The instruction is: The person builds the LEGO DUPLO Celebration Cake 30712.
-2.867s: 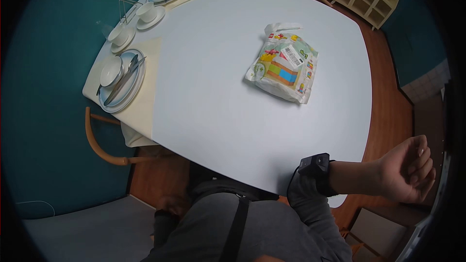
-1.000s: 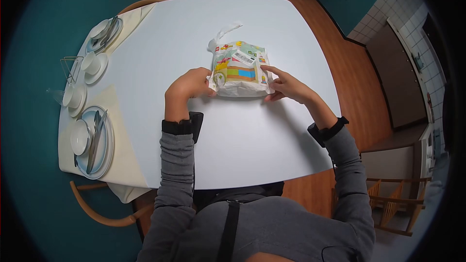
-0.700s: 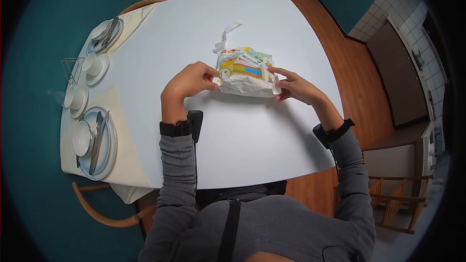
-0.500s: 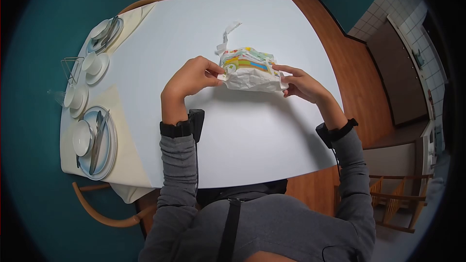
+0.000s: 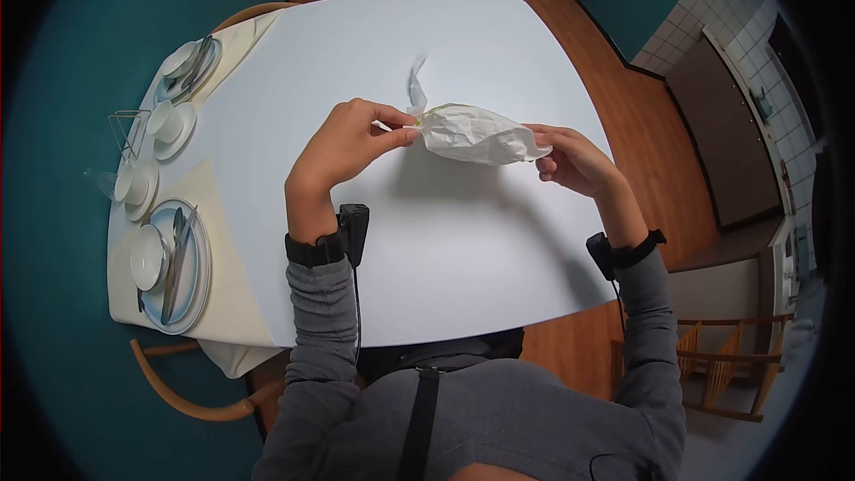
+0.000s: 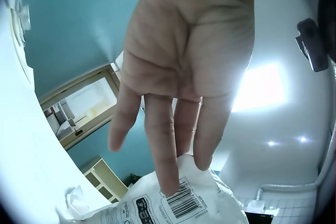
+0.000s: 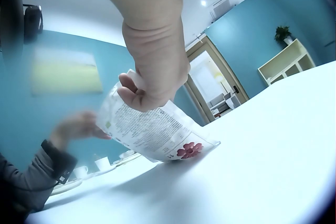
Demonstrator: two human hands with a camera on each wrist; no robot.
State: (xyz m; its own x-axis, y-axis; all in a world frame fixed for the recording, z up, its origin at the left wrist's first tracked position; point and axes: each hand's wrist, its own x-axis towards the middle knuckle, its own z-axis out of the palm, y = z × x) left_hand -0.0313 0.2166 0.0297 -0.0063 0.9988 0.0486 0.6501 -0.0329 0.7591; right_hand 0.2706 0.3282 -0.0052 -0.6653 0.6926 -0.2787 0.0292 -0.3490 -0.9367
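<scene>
A white printed toy-brick bag (image 5: pixel 476 135) is raised on its edge over the table, its crumpled white end towards me and a torn strip (image 5: pixel 417 87) trailing behind. My left hand (image 5: pixel 343 144) pinches its left corner between thumb and fingers. At the opposite corner, my right hand (image 5: pixel 577 162) grips it with curled fingers. In the left wrist view, the fingers lie against the bag's barcode side (image 6: pixel 181 203). The right wrist view shows small print and a red flower on the bag (image 7: pixel 152 132), its lower corner close to the tabletop.
The white table (image 5: pixel 445 249) spreads around the bag. Along its left side stand stacked plates (image 5: pixel 203 276) with a bowl and cutlery, cups on saucers (image 5: pixel 183 129), a wire rack (image 5: pixel 129 134) and cream cloths. Wooden chairs (image 5: pixel 200 405) stand around.
Both hands came to the bag, which lay flat with its picture side up. It has since been lifted and tipped, so its white end faces me and the picture is mostly hidden.
</scene>
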